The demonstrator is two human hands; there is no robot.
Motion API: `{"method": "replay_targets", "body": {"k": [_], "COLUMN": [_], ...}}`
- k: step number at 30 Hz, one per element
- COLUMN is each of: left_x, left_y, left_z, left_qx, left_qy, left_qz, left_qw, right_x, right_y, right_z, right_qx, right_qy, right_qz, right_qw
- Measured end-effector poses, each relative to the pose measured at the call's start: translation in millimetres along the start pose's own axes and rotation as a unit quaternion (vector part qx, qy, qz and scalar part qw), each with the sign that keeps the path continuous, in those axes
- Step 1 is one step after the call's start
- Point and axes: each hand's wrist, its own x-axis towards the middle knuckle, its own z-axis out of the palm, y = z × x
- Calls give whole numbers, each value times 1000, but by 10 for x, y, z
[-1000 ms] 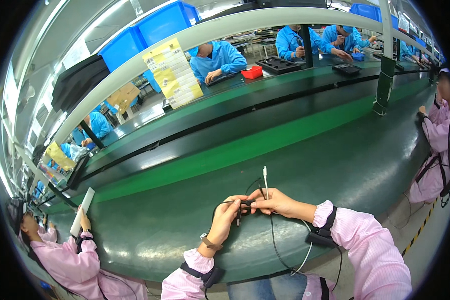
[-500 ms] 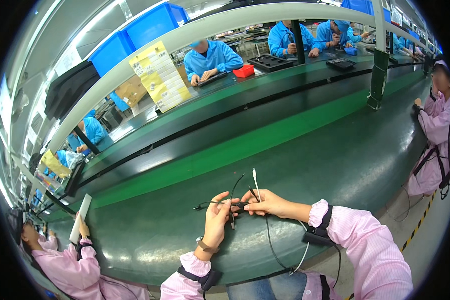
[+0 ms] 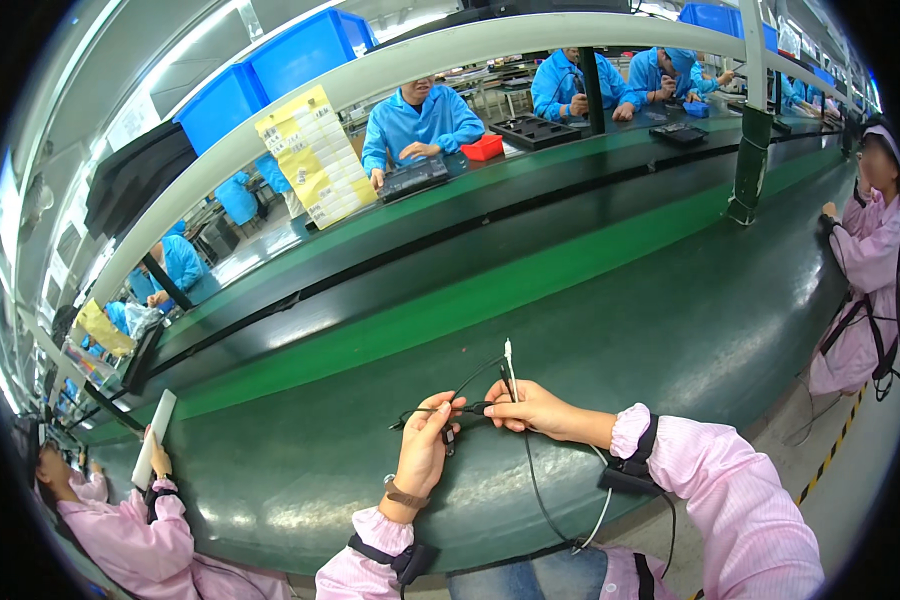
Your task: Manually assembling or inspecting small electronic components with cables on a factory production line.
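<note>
My left hand (image 3: 426,440) is closed round a black cable (image 3: 475,376), whose thin ends stick out past the fingers to the left and up toward the right. A small dark plug hangs under the fingers. My right hand (image 3: 530,408) pinches a white cable (image 3: 510,358), its plug end pointing up, along with a dark strand. A thicker black piece (image 3: 477,408) spans the gap between both hands. Below my right hand, a dark strand and a white strand (image 3: 602,512) loop down to the table's near edge. Both hands are just above the green table (image 3: 360,480).
A person in pink at the left holds a long white strip (image 3: 157,438); another person (image 3: 865,240) sits at the right. A dark green post (image 3: 750,165) rises from the table. Across it, people in blue work near a red bin (image 3: 483,148) and black trays (image 3: 532,132).
My left hand's fingers have closed in more tightly, and the black cable's upper end has swung right toward the white plug. My right hand has barely moved.
</note>
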Motion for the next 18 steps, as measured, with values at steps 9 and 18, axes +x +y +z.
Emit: {"method": "replay_targets", "body": {"k": [9, 18], "left_x": [-38, -83], "left_y": [30, 76], "left_z": [27, 163], "left_qx": [8, 64], "left_qy": [-85, -163], "left_qz": [-68, -113], "left_qw": [994, 978], "right_x": [-12, 41], "right_y": [54, 157], "right_z": [-51, -133], "right_qx": [85, 158], "right_qy": [54, 24], "right_qz": [-41, -44], "right_qw": [994, 986]}}
